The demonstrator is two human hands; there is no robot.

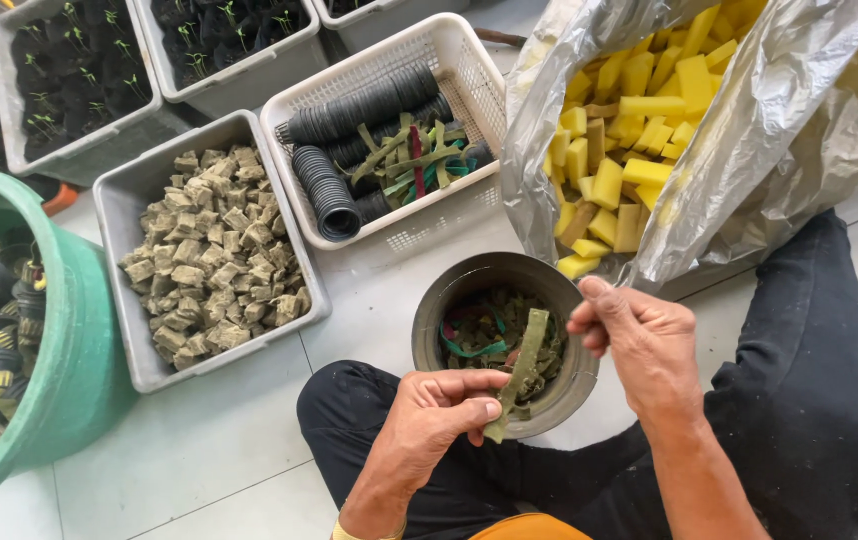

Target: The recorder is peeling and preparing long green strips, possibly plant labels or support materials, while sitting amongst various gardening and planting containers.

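left hand (439, 410) – pinching green strip (521, 372) | right hand (639, 335) – grasping strip top | over bowl (439, 300)

Matt green strip (523, 372), crinkled glossy bag (779, 120)

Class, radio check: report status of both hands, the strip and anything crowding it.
Left hand pinches green strip at its lower end. Right hand pinches near its top. Strip over dark bowl of scraps. Bag of yellow foam blocks behind.
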